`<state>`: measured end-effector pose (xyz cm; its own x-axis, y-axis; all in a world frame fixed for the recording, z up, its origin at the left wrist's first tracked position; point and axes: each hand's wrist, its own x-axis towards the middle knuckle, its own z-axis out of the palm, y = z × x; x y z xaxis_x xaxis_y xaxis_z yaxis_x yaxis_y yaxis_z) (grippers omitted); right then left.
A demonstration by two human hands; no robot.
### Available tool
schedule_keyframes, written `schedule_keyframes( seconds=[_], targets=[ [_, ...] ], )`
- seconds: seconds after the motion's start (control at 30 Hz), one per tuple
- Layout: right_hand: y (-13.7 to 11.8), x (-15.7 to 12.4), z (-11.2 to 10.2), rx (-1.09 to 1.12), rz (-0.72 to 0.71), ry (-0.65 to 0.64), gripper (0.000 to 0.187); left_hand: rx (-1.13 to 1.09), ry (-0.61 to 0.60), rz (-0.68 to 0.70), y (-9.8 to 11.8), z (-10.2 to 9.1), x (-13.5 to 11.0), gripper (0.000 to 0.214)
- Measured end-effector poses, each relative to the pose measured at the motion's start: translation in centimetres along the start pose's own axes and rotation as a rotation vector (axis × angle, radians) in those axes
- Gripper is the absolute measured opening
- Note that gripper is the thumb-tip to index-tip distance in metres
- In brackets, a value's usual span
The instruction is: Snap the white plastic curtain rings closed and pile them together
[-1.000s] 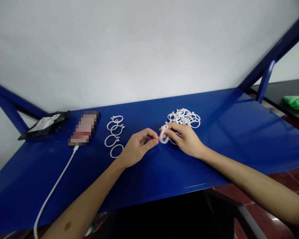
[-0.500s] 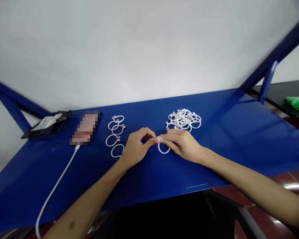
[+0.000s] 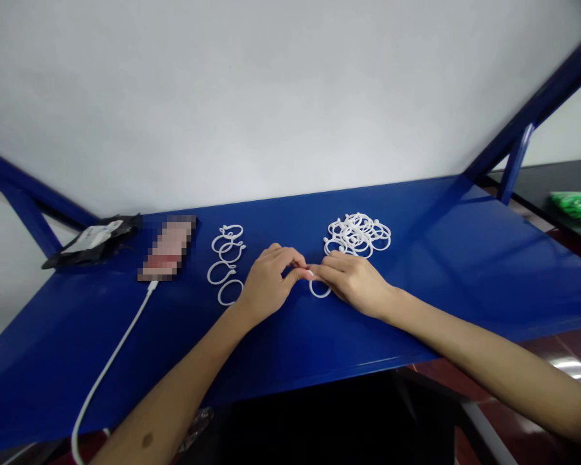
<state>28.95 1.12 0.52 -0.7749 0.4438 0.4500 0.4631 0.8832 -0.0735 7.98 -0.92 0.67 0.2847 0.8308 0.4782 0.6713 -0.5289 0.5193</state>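
Over the middle of the blue table (image 3: 290, 349), my left hand (image 3: 272, 282) and my right hand (image 3: 356, 284) meet fingertip to fingertip. Both pinch one white plastic ring (image 3: 319, 296) at its top, where its ends come together; the fingers hide that part. The lower loop of the ring hangs in sight between the hands. Left of my left hand lie several similar white rings (image 3: 220, 272) in a loose column, some overlapping. A tangled pile of white rings (image 3: 357, 234) rests just beyond my right hand.
A phone (image 3: 167, 248), blurred out, lies at the left with a white cable (image 3: 111, 361) running off the front edge. Beside it sits a black plastic package (image 3: 94, 242) with a white label. Blue frame bars rise at both sides. A green bag (image 3: 578, 205) is far right.
My fingers have closed more tightly over the joined ends of the ring, and my left fingers have bent inward. The view has shifted slightly; the other rings lie as before.
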Motion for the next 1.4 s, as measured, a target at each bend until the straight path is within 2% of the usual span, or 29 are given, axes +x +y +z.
schedule_keyframes(
  seconds=[0.1, 0.17, 0.23, 0.37, 0.5, 0.67, 0.8, 0.87, 0.93, 1.0, 1.1, 1.23, 1.4],
  targets=[
    [1.3, 0.1, -0.5, -0.056, 0.099, 0.043, 0.035, 0.289, 0.103, 0.024, -2.4, -1.6, 0.7, 0.013],
    [2.8, 0.0, -0.9, -0.11, 0.19, 0.087, 0.034, 0.501, 0.165, -0.085, -4.7, -3.0, 0.8, 0.02],
    [4.5, -0.5, -1.2, -0.167, 0.29, 0.119, 0.032, 0.653, 0.157, -0.19, -7.1, -4.2, 0.6, 0.028],
    [6.8, -1.2, -1.1, -0.194, 0.402, 0.123, 0.032, 0.719, 0.081, -0.261, -10.3, -5.1, -0.2, 0.027],
    [6.9, -1.2, -0.8, -0.181, 0.399, 0.114, 0.035, 0.719, 0.096, -0.224, -10.9, -5.0, -0.4, 0.021],
    [6.0, -0.7, -1.4, -0.17, 0.372, 0.181, 0.035, 0.715, 0.142, -0.119, -9.7, -5.1, 0.0, 0.017],
    [4.0, -0.3, -1.8, -0.119, 0.254, 0.269, 0.034, 0.63, 0.146, 0.007, -6.0, -4.1, 0.4, 0.014],
    [2.4, -0.1, -1.6, -0.022, 0.122, 0.261, 0.038, 0.422, 0.069, 0.15, -3.4, -3.1, 0.3, 0.013],
    [0.8, 0.0, -1.2, 0.129, 0.007, 0.216, 0.044, 0.179, 0.024, 0.223, -1.0, -1.9, 0.1, 0.01],
    [-0.5, 0.0, -0.6, 0.291, -0.01, 0.198, 0.043, 0.005, 0.045, 0.17, 0.5, -0.8, -0.3, 0.008],
    [-1.1, -0.1, 0.0, 0.425, 0.07, 0.213, 0.032, -0.187, 0.041, -0.029, 1.1, 0.0, -0.8, 0.009],
    [-0.8, 0.0, -0.3, 0.388, 0.083, 0.184, 0.017, -0.452, -0.011, -0.242, 0.9, -0.3, -0.9, 0.018],
    [-0.7, 0.0, -0.7, 0.355, 0.085, 0.183, 0.009, -0.686, -0.177, -0.341, 1.1, -1.1, -0.5, 0.028]
  ],
)
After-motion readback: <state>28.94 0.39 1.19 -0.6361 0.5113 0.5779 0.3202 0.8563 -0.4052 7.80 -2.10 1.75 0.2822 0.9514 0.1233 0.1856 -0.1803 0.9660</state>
